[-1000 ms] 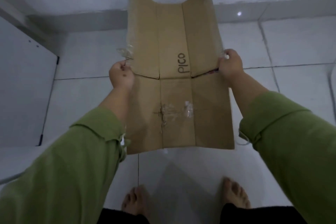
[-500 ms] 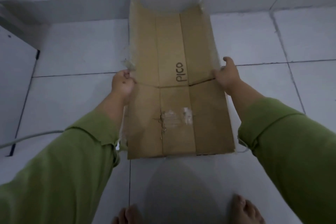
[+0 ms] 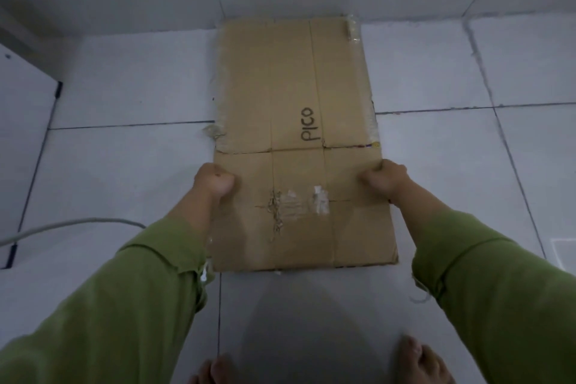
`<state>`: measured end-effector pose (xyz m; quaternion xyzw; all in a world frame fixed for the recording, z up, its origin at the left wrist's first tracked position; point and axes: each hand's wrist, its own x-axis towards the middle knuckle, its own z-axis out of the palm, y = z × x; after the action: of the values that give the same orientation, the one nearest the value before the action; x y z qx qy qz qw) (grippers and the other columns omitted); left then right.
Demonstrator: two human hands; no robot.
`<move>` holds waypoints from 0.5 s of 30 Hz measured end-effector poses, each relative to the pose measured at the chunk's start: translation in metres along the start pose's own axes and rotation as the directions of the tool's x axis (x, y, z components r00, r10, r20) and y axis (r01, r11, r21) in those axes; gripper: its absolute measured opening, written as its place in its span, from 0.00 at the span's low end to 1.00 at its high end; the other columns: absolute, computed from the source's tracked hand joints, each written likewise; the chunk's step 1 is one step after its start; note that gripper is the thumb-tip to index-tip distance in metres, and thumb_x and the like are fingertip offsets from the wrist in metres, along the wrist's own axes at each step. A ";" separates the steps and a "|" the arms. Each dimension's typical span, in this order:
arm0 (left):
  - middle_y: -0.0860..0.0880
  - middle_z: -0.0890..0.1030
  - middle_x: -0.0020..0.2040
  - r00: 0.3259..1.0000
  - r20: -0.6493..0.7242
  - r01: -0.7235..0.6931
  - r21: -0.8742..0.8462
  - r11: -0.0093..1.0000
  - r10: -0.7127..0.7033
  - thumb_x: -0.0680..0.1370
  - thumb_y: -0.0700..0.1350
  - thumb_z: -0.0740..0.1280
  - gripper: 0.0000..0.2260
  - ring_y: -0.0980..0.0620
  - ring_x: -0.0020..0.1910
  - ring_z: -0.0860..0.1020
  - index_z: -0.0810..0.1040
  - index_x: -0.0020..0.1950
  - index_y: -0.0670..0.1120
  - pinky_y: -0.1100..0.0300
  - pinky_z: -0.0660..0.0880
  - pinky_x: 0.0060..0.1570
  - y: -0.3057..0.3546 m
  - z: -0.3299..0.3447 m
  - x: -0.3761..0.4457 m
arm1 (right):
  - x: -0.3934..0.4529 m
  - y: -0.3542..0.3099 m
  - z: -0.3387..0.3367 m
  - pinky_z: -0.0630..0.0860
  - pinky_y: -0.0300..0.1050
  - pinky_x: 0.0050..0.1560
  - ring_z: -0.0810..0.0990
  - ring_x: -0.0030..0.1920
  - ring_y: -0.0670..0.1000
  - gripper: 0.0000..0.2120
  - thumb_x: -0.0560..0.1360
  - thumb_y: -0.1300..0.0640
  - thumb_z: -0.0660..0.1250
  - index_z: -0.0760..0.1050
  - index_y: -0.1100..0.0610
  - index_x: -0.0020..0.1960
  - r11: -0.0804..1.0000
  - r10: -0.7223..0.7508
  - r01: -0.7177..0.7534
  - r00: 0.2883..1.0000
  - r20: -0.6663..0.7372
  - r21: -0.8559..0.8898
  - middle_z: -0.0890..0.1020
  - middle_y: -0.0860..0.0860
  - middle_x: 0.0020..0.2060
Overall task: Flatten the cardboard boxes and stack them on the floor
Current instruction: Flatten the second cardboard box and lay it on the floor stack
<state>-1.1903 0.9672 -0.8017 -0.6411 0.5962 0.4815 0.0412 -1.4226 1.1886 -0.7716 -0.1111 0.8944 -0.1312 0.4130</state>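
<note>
The flattened box (image 3: 299,140) lies on the floor (image 3: 124,97) between the left hand (image 3: 215,180) and right hand (image 3: 385,179), each seemingly curled on a side edge to keep it straight.

The word "PICO" (image 3: 308,129) is handwritten in dark marker on the brown flattened cardboard box (image 3: 293,78). It runs sideways along the middle panel, reading from 6 o'clock toward 12 o'clock. No other writing is legible.
</note>
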 end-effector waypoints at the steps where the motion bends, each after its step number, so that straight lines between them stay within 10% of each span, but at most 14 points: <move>1: 0.40 0.79 0.50 1.000 0.002 -0.007 -0.054 0.998 0.008 0.70 0.37 0.66 0.03 0.43 0.47 0.78 0.73 0.41 0.42 0.52 0.78 0.49 -0.003 -0.002 0.000 | 0.001 -0.002 0.000 0.65 0.58 0.69 0.65 0.68 0.64 0.28 0.77 0.50 0.62 0.62 0.64 0.71 1.000 -0.005 0.005 1.000 0.026 0.018 0.67 0.63 0.67; 8: 0.43 0.65 0.72 0.992 0.037 -0.121 0.123 0.985 0.118 0.73 0.38 0.67 0.34 0.40 0.69 0.67 0.56 0.75 0.45 0.49 0.67 0.68 -0.012 0.000 -0.018 | 0.003 -0.002 0.011 0.66 0.57 0.68 0.67 0.64 0.66 0.33 0.75 0.50 0.65 0.55 0.58 0.73 0.998 -0.001 -0.002 0.999 -0.046 -0.056 0.62 0.63 0.67; 15: 0.41 0.61 0.73 0.997 0.010 -0.083 0.177 0.981 0.082 0.71 0.40 0.70 0.40 0.37 0.68 0.65 0.51 0.76 0.49 0.45 0.68 0.66 -0.005 0.005 -0.008 | 0.014 -0.012 0.006 0.65 0.54 0.66 0.67 0.64 0.65 0.32 0.75 0.50 0.63 0.54 0.59 0.73 0.990 -0.022 0.010 0.996 -0.085 -0.143 0.63 0.63 0.67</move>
<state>-1.1881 0.9775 -0.8018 -0.6089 0.6628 0.4287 0.0789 -1.4260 1.1719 -0.7813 -0.1418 0.9176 -0.0751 0.3637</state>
